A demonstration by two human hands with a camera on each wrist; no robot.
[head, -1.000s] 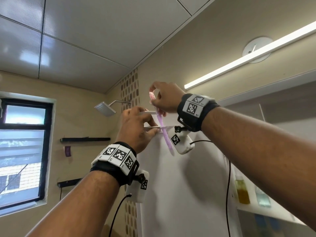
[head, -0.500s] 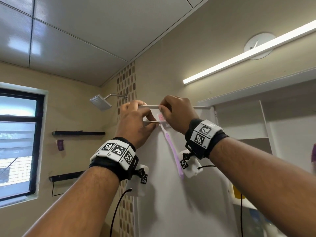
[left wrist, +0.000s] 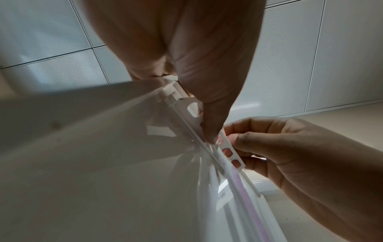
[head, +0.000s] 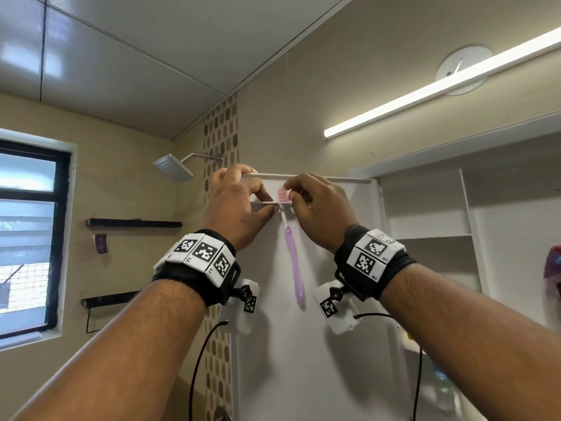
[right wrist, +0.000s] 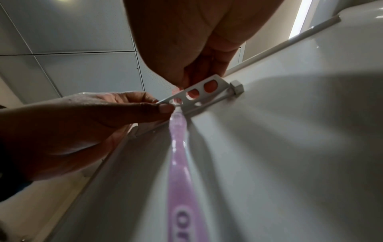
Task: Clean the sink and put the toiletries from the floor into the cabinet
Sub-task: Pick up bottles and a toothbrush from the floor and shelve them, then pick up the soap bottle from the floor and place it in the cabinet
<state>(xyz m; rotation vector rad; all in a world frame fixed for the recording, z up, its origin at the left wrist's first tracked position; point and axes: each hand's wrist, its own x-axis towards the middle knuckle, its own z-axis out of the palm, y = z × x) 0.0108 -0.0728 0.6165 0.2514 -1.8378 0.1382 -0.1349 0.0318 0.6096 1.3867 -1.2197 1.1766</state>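
Item: toothbrush [head: 293, 256], pink-lilac translucent plastic, slim moulded handle with raised lettering near the lower end, pink bristled head at the top. Position: threaded down through one hole of the holder rack [head: 270, 202] on the inside face of the open cabinet door [head: 334, 344]. Long axis near vertical, head above the rack, handle hanging below it, close against the door panel.

Right hand [head: 318, 208]: grip closed in a pinch on the toothbrush head, directly above the rack; the handle runs straight down from this grip. This hand is the nearer one and carries the brush.

Left hand [head: 236, 205]: grip clamped on the left end of the holder rack, thumb beneath and fingers over the top edge of the door, steadying it just beside the occupied hole.

Holder rack: thin white plastic strip, flat, pierced by a row of round and rounded-square holes, held to the door by a small square bracket [right wrist: 236, 87] at its right end. Looks light and somewhat flexible.

Cabinet door: smooth, glossy white panel, hard, with a raised rim along the top.

Cabinet [head: 431, 208]: white shelved interior, to the right of the door.

Judgement: the brush appears nearly seated; what remains turns on letting it drop along its own axis until the widening neck catches in the hole. Whether it already rests there cannot be told.
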